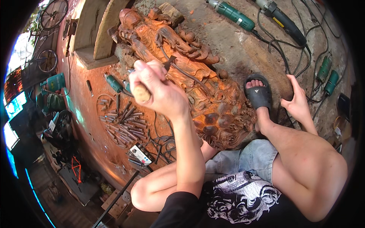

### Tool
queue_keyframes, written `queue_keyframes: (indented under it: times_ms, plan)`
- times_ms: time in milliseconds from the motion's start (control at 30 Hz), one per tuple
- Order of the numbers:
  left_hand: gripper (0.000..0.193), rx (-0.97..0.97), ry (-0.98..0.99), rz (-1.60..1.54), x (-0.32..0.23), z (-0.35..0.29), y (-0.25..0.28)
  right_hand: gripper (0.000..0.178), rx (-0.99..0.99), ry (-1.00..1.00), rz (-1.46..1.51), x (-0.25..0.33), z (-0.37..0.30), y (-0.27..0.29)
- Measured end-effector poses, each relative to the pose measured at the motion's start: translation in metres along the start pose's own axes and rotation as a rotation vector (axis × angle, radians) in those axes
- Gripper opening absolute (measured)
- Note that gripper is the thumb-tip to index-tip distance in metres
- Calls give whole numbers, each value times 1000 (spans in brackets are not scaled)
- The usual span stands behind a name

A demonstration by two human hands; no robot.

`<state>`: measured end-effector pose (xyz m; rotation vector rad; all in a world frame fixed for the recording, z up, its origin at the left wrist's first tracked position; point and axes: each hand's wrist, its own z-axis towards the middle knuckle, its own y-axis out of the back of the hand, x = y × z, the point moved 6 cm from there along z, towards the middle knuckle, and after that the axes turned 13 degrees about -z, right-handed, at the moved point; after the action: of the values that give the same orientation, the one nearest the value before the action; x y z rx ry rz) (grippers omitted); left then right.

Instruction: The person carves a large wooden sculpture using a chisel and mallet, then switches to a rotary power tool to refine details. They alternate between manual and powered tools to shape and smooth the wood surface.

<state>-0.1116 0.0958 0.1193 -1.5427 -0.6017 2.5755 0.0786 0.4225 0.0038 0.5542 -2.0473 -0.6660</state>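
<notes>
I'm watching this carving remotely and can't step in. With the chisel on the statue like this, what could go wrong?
1. The left hand alone drives the chisel on the wooden statue; a slip might gouge the fine relief.
2. The right hand rests off the statue, so nothing visibly steadies it.
3. The bare-toed foot in a black slide sandal sits beside the carving, possibly exposed to a runaway blade.

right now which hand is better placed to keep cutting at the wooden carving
The left hand: it already grips a wooden-handled chisel over the reddish figure carving, blade toward the wood. The right hand holds no tool and rests on the ground by the sandalled foot, away from the carving.
</notes>
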Motion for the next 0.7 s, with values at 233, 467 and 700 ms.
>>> queue_keyframes:
  times_ms: [233,467,700]
  plan:
    - [35,172,-106,-7,-55,90,11,72,-18,-36,-81,-40,10,-29]
    - [21,701,115,1204,-77,180,127,77,13,-69,-144,-48,24,-38]
    - [16,8,511,726,-132,18,252,77,283,-233,248,-11,39,-81]
